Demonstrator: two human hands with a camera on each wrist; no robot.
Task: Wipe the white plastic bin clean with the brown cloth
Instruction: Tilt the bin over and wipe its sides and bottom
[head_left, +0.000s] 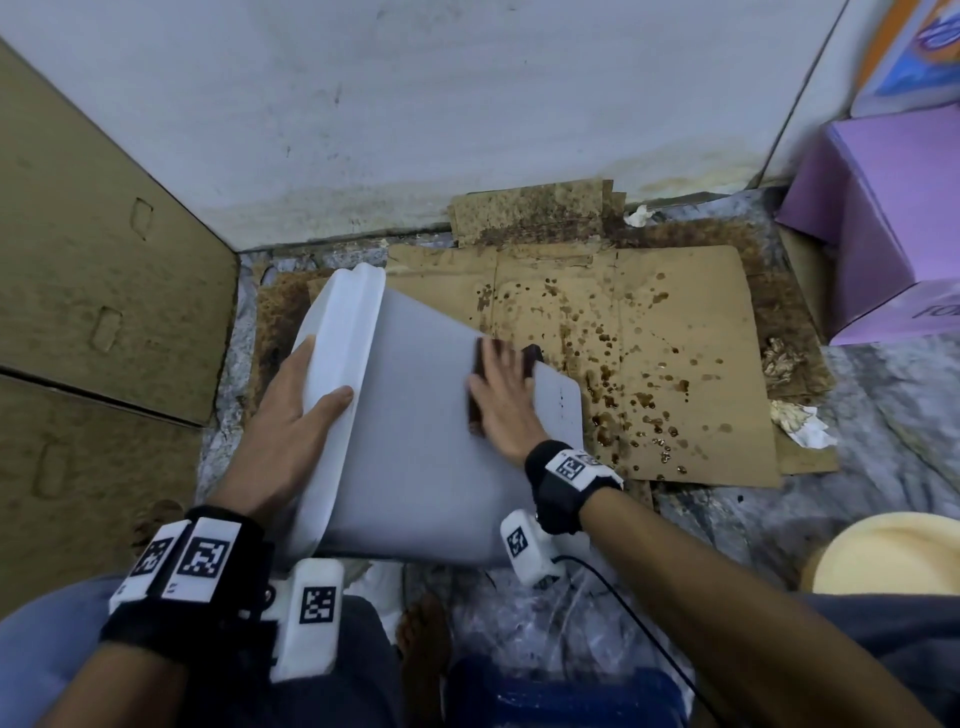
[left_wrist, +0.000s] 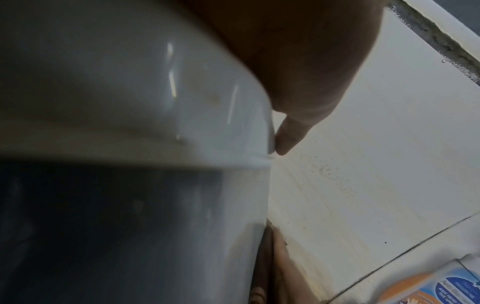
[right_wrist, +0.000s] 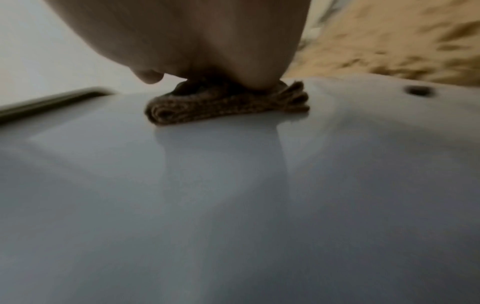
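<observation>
Lying tipped on its side over the stained cardboard sheet on the floor, white plastic bin, rim end toward the left edge of the sheet, base end toward its middle

Clamped at the rim by left hand: thumb on the upper side wall, fingers curled over the rim lip, thumb tip seen against the bin edge from the left wrist

Pressed flat under right hand, brown cloth, folded into a thick pad, on the upward-facing side wall close to the base end; fingers spread and fairly straight on top of it, not curled round it; dark edges of the cloth showing past the fingertips and along the thumb side

Near the cloth on the bin base, small dark spot

Around the cardboard: brown cartons at left, purple box at right, crumpled paper at the right edge, pale wall behind
</observation>
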